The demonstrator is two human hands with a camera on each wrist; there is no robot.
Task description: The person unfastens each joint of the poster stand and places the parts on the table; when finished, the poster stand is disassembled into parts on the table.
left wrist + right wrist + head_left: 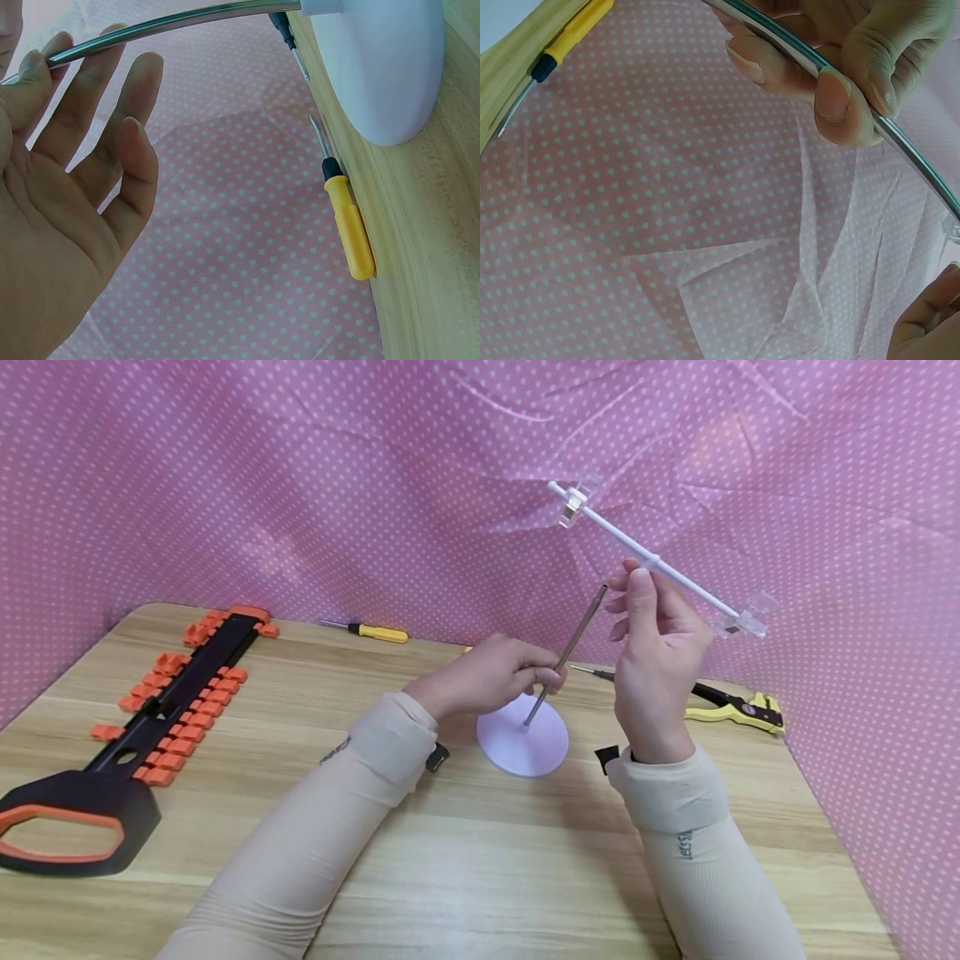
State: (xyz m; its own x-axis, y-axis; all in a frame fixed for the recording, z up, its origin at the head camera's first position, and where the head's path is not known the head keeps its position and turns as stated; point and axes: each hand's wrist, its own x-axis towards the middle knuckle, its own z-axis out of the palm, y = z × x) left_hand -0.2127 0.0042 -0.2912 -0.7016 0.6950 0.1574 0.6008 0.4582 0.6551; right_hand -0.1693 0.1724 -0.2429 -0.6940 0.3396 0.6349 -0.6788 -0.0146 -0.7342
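A thin metal rod rises at a slant from a round white base on the table. My left hand pinches this rod partway up, its fingers curled round it. Above and to the right, my right hand holds a white crossbar between thumb and fingers near its middle. Clear plastic clips are fitted at both ends of the bar, which tilts down to the right. The rod's top end comes close to the right fingers, below the bar.
At the left lies a long black rack with orange clips and a looped handle. A yellow-handled screwdriver rests along the back edge. Yellow-and-black pliers lie beyond my right wrist, near a dark screwdriver. Pink dotted cloth hangs behind.
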